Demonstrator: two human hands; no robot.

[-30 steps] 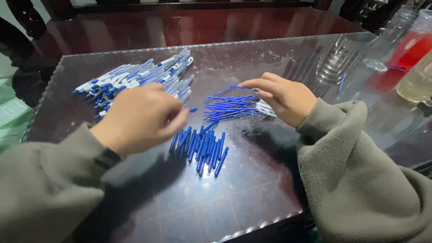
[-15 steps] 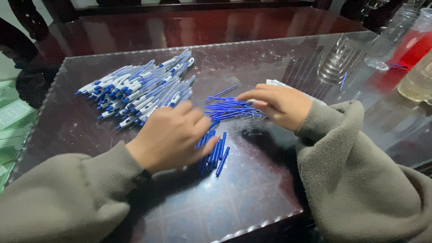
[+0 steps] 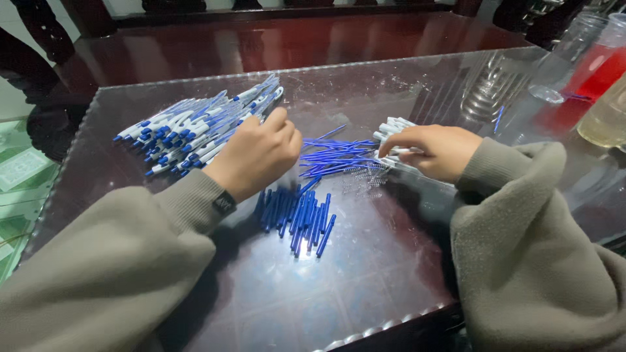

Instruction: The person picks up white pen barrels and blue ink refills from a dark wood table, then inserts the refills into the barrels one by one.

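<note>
A heap of pens (image 3: 195, 130) lies far left. The left hand (image 3: 257, 156), loosely curled, rests beside it, its grip hidden. Blue caps (image 3: 297, 215) lie below, refills (image 3: 332, 156) centre. The right hand (image 3: 433, 151) pinches white barrels (image 3: 391, 127). Glasses (image 3: 489, 85) stand right.

The pens (image 3: 202, 127) at ten o'clock are white with blue caps and clips. The caps (image 3: 297, 218) near centre are solid blue, and the refills (image 3: 336, 156) at one o'clock a brighter blue. The barrels (image 3: 394, 127) by the right hand (image 3: 433, 151) are white. Both sleeves (image 3: 98, 274) are olive-grey. The table (image 3: 313, 39) is glossy dark red-brown. At two o'clock a jug (image 3: 596, 68) holds red liquid, and a glass (image 3: 606, 117) pale yellow.
</note>
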